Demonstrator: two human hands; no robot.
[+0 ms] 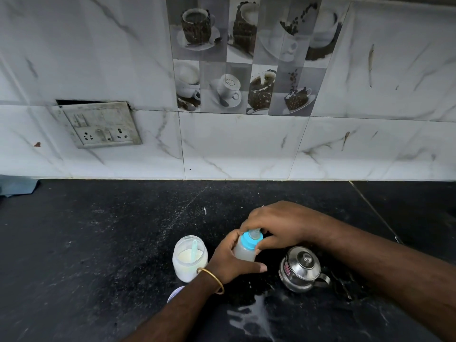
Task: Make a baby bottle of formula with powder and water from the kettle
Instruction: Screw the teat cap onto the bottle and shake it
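A small baby bottle point(244, 253) with cloudy white liquid and a blue screw collar point(249, 240) stands on the black counter point(98, 243). My left hand point(232, 262), with a gold bangle at the wrist, wraps around the bottle's body. My right hand point(278, 224) grips the collar and teat from above. To the left stands an open clear jar of white powder point(189, 259) with a pale blue scoop point(194, 249) stuck in it. A small lidded steel kettle point(301, 269) sits right of the bottle, handle pointing right.
The jar's lid point(174, 293) peeks out beside my left forearm. A white tiled wall with a switch and socket plate point(98, 125) rises behind the counter. A grey cloth point(17, 185) lies at the far left edge. White spilled powder marks the counter.
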